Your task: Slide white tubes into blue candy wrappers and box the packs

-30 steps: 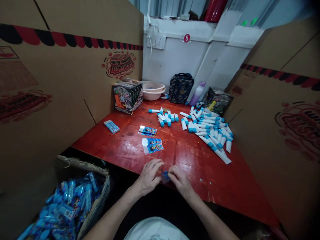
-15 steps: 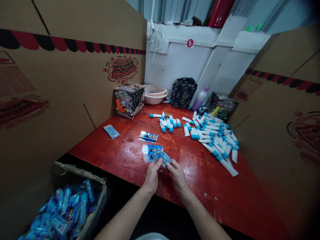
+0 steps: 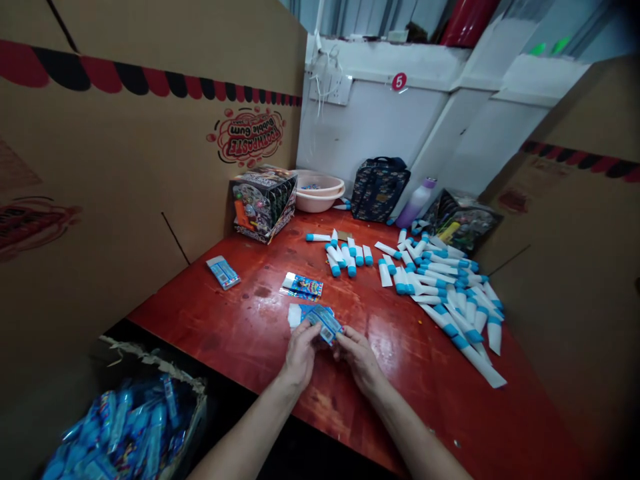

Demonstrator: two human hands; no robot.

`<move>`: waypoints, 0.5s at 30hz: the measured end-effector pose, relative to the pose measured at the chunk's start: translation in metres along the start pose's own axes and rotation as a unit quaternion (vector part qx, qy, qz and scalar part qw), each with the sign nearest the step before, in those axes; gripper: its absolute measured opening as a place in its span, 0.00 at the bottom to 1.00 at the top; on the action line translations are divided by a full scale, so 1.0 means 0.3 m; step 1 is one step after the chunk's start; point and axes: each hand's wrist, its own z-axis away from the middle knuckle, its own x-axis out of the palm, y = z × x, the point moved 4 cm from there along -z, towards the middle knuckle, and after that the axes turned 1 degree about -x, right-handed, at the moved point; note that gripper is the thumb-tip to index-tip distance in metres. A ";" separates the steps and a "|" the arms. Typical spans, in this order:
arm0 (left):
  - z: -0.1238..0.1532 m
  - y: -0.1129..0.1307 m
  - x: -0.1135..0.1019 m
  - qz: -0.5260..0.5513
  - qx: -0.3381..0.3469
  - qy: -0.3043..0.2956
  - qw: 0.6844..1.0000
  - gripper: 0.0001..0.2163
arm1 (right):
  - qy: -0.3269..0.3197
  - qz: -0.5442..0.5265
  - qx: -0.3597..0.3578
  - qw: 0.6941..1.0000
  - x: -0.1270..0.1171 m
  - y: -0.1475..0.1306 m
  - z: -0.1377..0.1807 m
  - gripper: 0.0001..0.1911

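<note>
Between my two hands is a blue printed wrapper (image 3: 326,323) with a barcode, tilted over the near part of the red table. My left hand (image 3: 301,353) pinches its left side, and my right hand (image 3: 358,355) grips its right corner. Just behind it lies another blue wrapper with a white end (image 3: 295,315), partly hidden by the held one. Farther back rests a small pile of blue wrappers (image 3: 304,285). To the left is a stack of wrappers (image 3: 223,273), barcode side up.
White tubes with blue caps (image 3: 450,287) are heaped at the right, with a smaller group (image 3: 345,255) mid-table. Toy boxes (image 3: 263,203), pink basins (image 3: 320,191), a dark bag (image 3: 380,190) and a purple bottle (image 3: 417,203) stand behind. A carton of wrapped tubes (image 3: 130,427) sits lower left.
The held wrapper has been lifted slightly and turned, showing more of its barcode side and covering more of the wrapper behind. The camera view has shifted a little.
</note>
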 end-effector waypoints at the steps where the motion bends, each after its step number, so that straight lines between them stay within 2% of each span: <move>1: -0.006 0.001 -0.004 -0.001 0.007 0.016 1.000 0.08 | 0.000 -0.006 0.001 1.000 0.004 0.000 -0.009 0.17; 4: -0.018 0.004 -0.011 0.001 0.002 0.043 0.999 0.10 | 0.002 -0.012 -0.005 1.000 0.016 -0.003 -0.035 0.17; 8: -0.028 0.014 -0.019 -0.013 -0.014 0.029 0.999 0.09 | -0.028 0.018 -0.020 0.999 0.028 -0.003 -0.056 0.16; 11: -0.041 0.027 -0.031 -0.038 0.016 0.017 0.999 0.09 | -0.024 0.019 -0.027 0.999 0.027 0.002 -0.065 0.16; 15: -0.063 0.024 -0.059 -0.082 0.040 0.049 0.995 0.09 | -0.003 0.022 -0.044 0.999 0.031 0.010 -0.075 0.16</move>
